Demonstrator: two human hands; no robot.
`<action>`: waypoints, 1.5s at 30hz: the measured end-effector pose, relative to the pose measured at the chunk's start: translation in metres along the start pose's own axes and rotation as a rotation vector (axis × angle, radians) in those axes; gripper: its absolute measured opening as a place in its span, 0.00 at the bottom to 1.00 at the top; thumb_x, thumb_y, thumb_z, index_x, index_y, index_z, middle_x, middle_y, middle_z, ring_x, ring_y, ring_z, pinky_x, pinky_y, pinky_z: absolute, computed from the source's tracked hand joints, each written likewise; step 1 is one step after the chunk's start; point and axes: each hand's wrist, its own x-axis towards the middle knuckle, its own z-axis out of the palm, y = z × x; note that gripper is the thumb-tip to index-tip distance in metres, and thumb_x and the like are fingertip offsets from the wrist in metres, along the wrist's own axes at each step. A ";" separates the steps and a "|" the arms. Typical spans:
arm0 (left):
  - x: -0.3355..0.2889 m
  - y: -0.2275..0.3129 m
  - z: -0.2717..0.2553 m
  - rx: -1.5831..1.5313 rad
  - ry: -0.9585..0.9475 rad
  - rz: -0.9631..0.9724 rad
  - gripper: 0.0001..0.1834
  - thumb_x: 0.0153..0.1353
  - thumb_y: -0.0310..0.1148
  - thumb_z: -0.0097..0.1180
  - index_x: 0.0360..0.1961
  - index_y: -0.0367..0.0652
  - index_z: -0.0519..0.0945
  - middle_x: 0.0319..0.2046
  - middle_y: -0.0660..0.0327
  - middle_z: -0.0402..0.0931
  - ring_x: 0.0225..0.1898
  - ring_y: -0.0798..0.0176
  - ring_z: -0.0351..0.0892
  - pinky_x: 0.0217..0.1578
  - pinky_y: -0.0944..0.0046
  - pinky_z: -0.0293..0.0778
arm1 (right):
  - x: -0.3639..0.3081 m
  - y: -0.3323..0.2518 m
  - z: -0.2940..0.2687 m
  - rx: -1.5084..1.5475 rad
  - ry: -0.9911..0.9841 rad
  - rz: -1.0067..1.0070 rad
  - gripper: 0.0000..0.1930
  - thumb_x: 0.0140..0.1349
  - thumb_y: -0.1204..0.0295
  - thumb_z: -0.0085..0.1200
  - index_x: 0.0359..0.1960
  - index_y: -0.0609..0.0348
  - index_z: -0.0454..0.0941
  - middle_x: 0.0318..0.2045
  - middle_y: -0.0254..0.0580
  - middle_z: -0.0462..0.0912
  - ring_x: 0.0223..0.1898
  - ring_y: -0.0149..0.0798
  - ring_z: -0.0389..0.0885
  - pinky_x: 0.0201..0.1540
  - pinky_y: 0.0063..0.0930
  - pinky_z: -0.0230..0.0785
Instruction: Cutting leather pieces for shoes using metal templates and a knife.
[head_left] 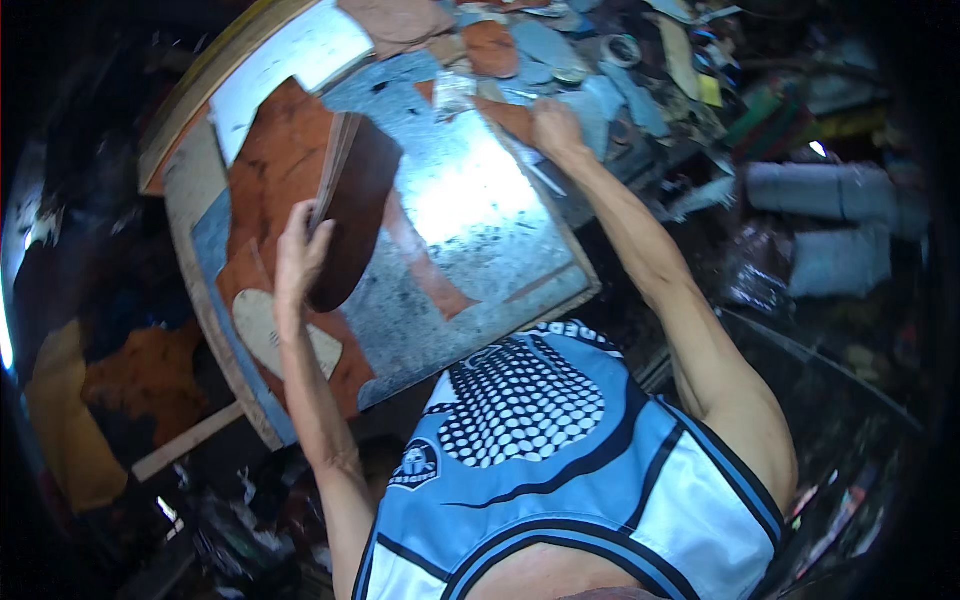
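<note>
My left hand [300, 258] is closed around the edge of a stack of dark brown leather pieces [365, 205], whose layered edges show above the thumb. Beneath and beside the stack lies a larger reddish-brown leather hide [275, 165] with dark marks. A cream template [262, 322] with a rounded end rests on the hide by my left wrist, which partly covers it. Out at the far right of the worktable, my right hand [557, 128] is closed at the end of a brown leather strip [508, 118]. Its fingertips are partly hidden.
The grey metal-topped table [440, 270] has wooden edging. A narrow leather offcut [425, 255] lies on it. Leather scraps [490, 48] and a tape roll [620, 50] crowd the far right. Hides [150, 375] hang low at left; wrapped bundles [840, 260] sit at right.
</note>
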 end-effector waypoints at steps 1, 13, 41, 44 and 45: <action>-0.005 0.018 0.000 0.051 0.032 0.017 0.13 0.66 0.29 0.55 0.50 0.39 0.73 0.36 0.44 0.80 0.39 0.50 0.83 0.40 0.54 0.75 | -0.004 -0.012 -0.009 0.083 0.048 -0.019 0.20 0.59 0.74 0.50 0.53 0.72 0.72 0.48 0.63 0.78 0.50 0.61 0.77 0.54 0.49 0.70; -0.027 0.021 0.030 0.454 0.158 0.176 0.17 0.58 0.28 0.56 0.50 0.43 0.73 0.36 0.44 0.78 0.37 0.39 0.79 0.35 0.44 0.76 | -0.010 -0.183 -0.010 1.350 -0.320 -0.414 0.39 0.56 0.75 0.45 0.71 0.72 0.49 0.70 0.61 0.58 0.73 0.48 0.54 0.74 0.31 0.44; -0.042 -0.109 0.097 -0.539 0.119 -0.470 0.23 0.59 0.32 0.58 0.54 0.34 0.75 0.43 0.56 0.81 0.44 0.62 0.80 0.46 0.63 0.74 | -0.088 -0.041 -0.034 0.221 0.042 -0.254 0.11 0.62 0.69 0.54 0.39 0.65 0.77 0.33 0.54 0.84 0.33 0.54 0.85 0.37 0.49 0.78; -0.067 -0.110 0.096 -0.322 0.167 -0.551 0.28 0.57 0.35 0.61 0.58 0.35 0.74 0.39 0.51 0.83 0.41 0.55 0.82 0.45 0.60 0.76 | -0.098 -0.109 -0.051 1.255 -0.203 0.215 0.10 0.69 0.67 0.54 0.40 0.62 0.74 0.27 0.39 0.80 0.23 0.27 0.80 0.25 0.22 0.74; -0.070 -0.091 0.092 -0.153 0.167 -0.500 0.28 0.58 0.32 0.60 0.59 0.34 0.73 0.33 0.53 0.81 0.35 0.58 0.80 0.39 0.60 0.75 | -0.106 -0.128 -0.047 1.381 -0.283 0.170 0.08 0.69 0.69 0.54 0.40 0.62 0.74 0.27 0.38 0.80 0.21 0.28 0.79 0.24 0.21 0.74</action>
